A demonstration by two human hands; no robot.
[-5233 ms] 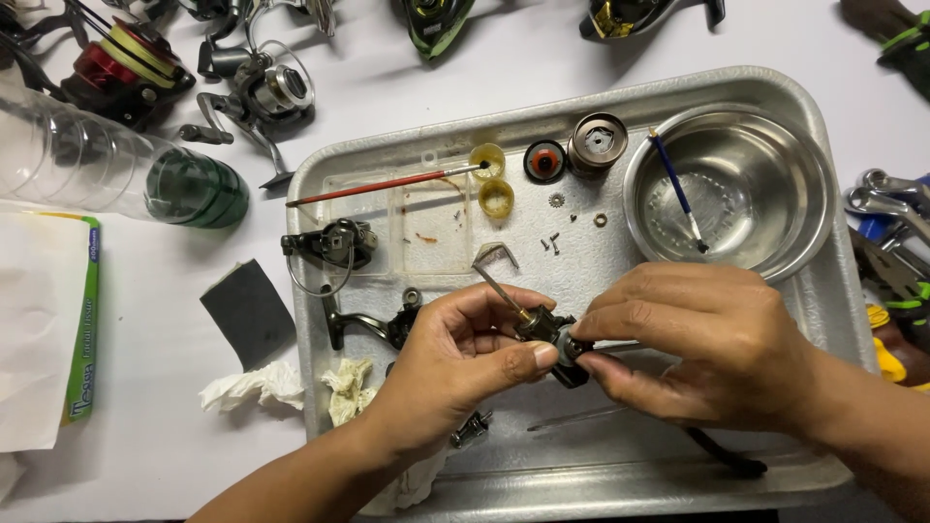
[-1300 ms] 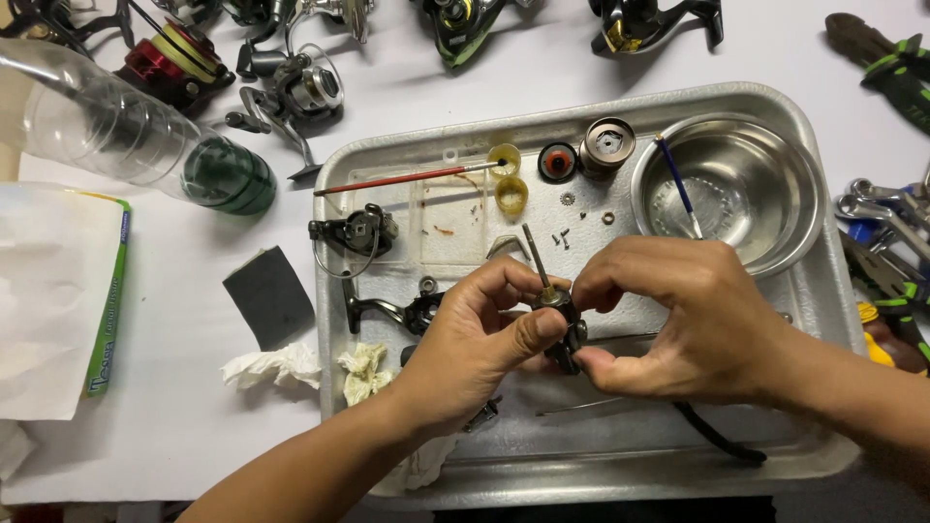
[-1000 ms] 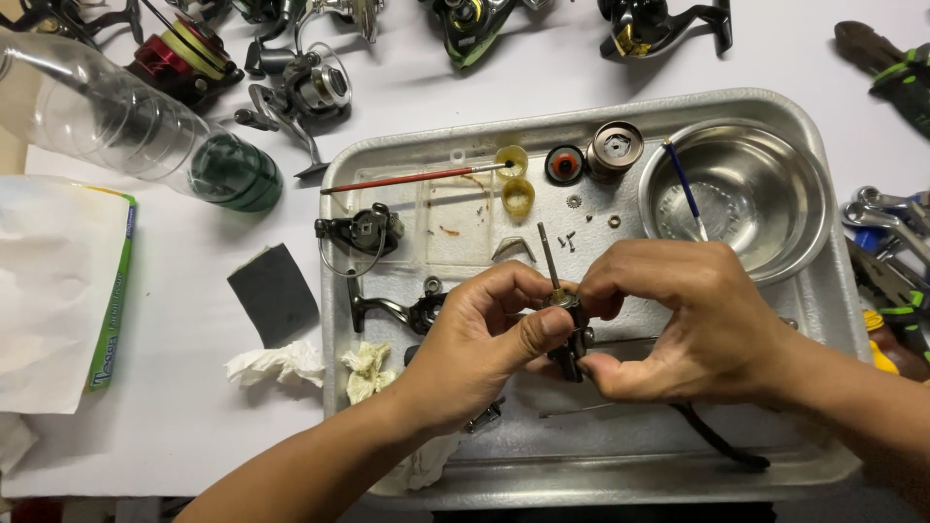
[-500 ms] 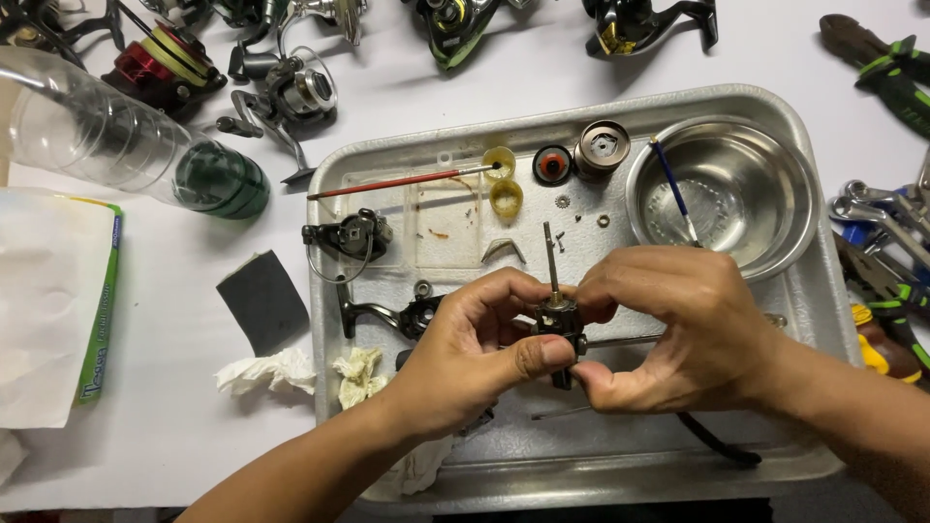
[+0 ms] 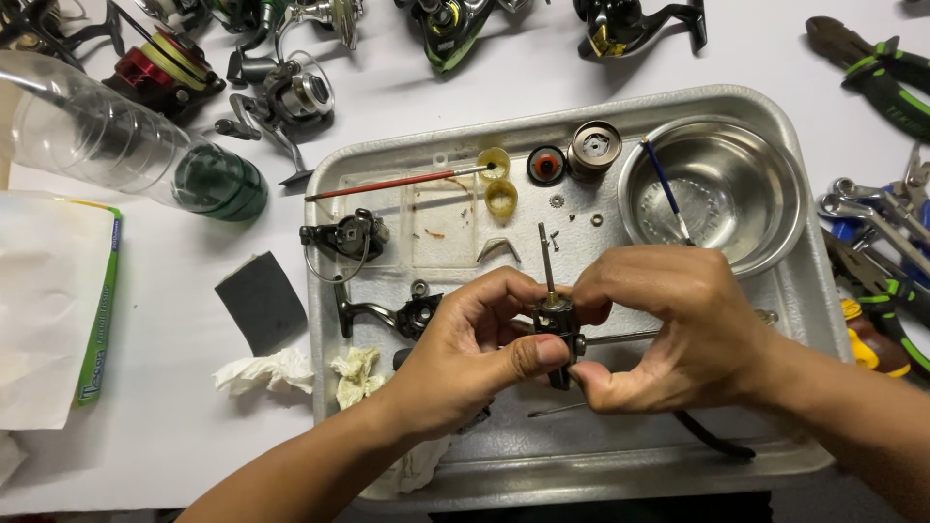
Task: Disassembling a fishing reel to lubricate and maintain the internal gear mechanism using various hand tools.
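Black reel part (image 5: 554,327) mid-tray (image 5: 804,291), both hands.

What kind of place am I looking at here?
Probably a fishing-reel repair bench: whole spinning reels lie along the top, loose reel parts sit in a metal tray, and pliers lie at the right.

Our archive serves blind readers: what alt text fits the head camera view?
Two bare hands, left hand and right hand, together hold a small dark reel part with an upright metal shaft over a metal tray of loose parts. A steel bowl sits in the tray; fishing reels and pliers lie around it.
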